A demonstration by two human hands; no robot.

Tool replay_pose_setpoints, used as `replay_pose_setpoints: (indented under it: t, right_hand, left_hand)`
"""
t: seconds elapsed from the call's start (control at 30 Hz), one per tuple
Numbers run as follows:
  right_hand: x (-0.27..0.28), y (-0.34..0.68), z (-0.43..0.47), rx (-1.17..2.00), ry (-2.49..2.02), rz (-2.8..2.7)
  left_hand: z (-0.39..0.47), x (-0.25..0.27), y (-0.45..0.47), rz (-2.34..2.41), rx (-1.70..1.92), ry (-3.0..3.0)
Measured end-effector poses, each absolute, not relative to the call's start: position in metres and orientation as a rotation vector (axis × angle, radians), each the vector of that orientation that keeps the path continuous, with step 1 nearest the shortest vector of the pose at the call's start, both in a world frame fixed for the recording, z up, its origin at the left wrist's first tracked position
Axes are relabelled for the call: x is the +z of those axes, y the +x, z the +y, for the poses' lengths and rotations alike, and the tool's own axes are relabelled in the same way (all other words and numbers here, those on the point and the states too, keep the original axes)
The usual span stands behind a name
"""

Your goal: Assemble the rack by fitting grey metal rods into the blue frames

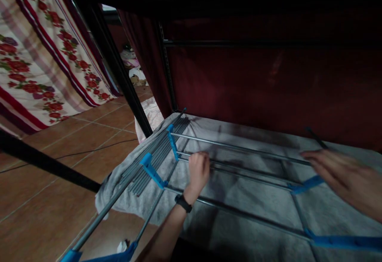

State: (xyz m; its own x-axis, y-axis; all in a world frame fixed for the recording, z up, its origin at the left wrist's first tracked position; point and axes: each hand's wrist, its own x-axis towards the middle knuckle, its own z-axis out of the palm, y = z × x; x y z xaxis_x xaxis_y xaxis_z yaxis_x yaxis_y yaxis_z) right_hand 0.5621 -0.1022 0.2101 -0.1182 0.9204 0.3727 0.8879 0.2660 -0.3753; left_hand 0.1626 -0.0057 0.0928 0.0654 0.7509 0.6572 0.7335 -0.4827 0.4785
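Rack: a folding drying rack (238, 162) of grey metal rods and blue plastic joints lies flat on a grey blanket (262, 198), at the middle and toward 5 o'clock of the view.
Left hand: the left hand (198, 170) is closed around one of the middle rods, a black watch (183, 203) on its wrist.
Right hand: the right hand (337, 174), at 3 o'clock, is blurred with fingers spread wide, hovering just over the rods near a blue joint (307, 184); it grips nothing.
Progress: judging by its lie, the rack is partly spread, with a bundle of rods (158, 154) at 9 o'clock bunched together.
Axis: the rods run from 9 o'clock toward 3 o'clock, dipping slightly rightward.
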Motion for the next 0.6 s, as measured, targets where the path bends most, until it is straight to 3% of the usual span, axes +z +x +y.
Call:
replay_pose_setpoints:
  t: [0.07, 0.17, 0.33, 0.43, 0.6]
  right_hand:
    - [0.204, 0.498, -0.109, 0.202, -1.502, -2.358]
    - [0.172, 0.414, -0.106, 0.256, -1.313, -2.640]
    - [0.115, 0.333, -0.051, 0.107, -1.216, -2.589]
    - [0.100, 0.292, -0.008, 0.017, -1.400, -2.458]
    - [0.092, 0.222, 0.033, 0.166, -1.548, -2.470]
  left_hand:
    - [0.000, 0.066, 0.132, 1.913, 1.616, 1.775]
    - [0.022, 0.042, 0.095, 2.113, 1.539, 1.512]
    - [0.061, 0.034, 0.071, 1.982, 1.336, 1.461]
    - [0.073, 0.032, 0.069, 1.874, 1.379, 1.368]
    - [0.087, 0.024, 0.070, 1.648, 1.604, 1.178]
